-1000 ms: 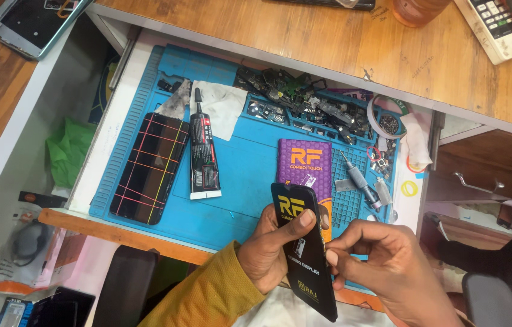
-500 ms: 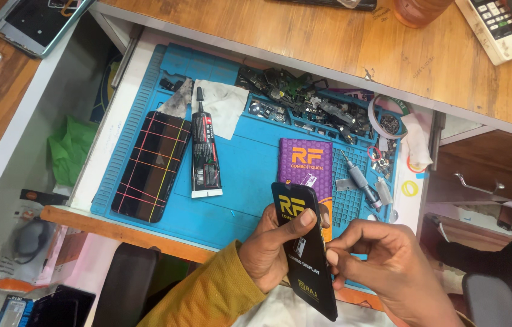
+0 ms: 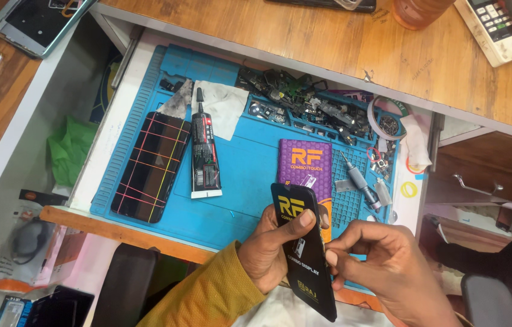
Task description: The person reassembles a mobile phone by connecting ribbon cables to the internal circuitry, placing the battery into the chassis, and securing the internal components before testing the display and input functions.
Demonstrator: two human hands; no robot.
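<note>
Seemingly mid-peel, the left hand (image 3: 268, 248) grips a black phone display panel (image 3: 303, 251) above the blue work mat (image 3: 244, 175) while the right hand (image 3: 383, 266) pinches its edge, where a hard tug could likely flex and crack the thin panel.

1. Black panel (image 3: 304, 254): its middle is covered by the left hand (image 3: 271, 251); whether its lower end touches the cloth cannot be told.
2. Right hand (image 3: 383, 269): wrist cut off by the bottom edge; fingertips at the panel edge, grip unclear.
3. Purple box (image 3: 305, 166): lower part hidden behind the panel.
4. Parts (image 3: 304, 106) in the mat trays: too small to identify.
5. Phone (image 3: 35, 18): cut off by the top edge.
</note>
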